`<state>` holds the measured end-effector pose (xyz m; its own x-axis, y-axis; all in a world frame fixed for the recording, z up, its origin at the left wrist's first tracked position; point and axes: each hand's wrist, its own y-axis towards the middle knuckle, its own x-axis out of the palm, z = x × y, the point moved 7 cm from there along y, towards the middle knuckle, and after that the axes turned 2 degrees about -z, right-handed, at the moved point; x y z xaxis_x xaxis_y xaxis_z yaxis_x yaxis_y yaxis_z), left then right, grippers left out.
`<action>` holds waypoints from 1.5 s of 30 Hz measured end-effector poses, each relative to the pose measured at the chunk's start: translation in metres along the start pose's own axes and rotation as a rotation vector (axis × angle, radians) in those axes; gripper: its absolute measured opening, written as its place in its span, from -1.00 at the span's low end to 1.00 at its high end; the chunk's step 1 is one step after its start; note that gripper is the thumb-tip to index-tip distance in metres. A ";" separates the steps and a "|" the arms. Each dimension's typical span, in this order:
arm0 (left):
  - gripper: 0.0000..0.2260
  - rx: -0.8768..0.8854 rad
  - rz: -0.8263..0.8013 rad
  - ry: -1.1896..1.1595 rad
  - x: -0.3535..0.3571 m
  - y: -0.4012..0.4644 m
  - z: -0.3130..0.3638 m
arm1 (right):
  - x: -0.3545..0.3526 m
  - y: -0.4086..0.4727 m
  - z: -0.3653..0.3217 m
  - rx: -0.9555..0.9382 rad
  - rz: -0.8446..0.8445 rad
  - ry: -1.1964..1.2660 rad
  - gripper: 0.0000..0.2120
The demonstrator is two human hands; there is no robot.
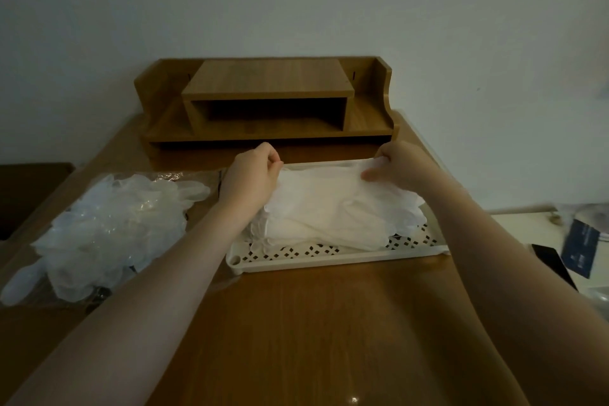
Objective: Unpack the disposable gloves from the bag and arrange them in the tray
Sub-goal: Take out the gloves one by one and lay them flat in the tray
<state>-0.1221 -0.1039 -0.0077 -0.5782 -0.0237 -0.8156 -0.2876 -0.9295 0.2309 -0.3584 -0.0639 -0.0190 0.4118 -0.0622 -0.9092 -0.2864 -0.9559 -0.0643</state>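
1. Both my bare forearms reach forward over the wooden table [329, 323], which lies closest below me.
2. Ahead of them sits the white perforated tray [329, 257], with a stack of white gloves [329, 217] lying flat inside it, fingertips pointing toward me.
3. My left hand [252, 175] has its fingers curled, pinching the far left edge of the top glove.
4. My right hand [400, 163] pinches the far right edge of that same glove between thumb and fingers, holding the cuff stretched across the tray's back.
5. To the left of the tray, the clear bag [164, 176] lies flat on the table with a loose heap of translucent gloves [108, 231] on it.
6. Behind the tray stands a wooden desk shelf [267, 102] against the wall.
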 end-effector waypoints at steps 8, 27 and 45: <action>-0.71 0.519 -0.134 0.258 0.015 -0.036 0.077 | 0.035 -0.047 -0.077 -0.477 0.066 -0.171 -0.55; -0.14 0.137 -0.414 0.550 0.038 -0.043 -0.012 | 0.065 -0.045 -0.024 0.004 -0.170 -0.381 0.21; -0.74 0.093 0.190 -0.267 -0.113 -0.054 -0.103 | 0.155 -0.093 -0.243 -0.527 -0.229 -0.186 -0.72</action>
<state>0.0373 -0.0888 0.0176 -0.8042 -0.0840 -0.5883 -0.2174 -0.8797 0.4228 -0.0575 -0.0547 -0.0538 0.2401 0.1673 -0.9562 0.2785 -0.9555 -0.0973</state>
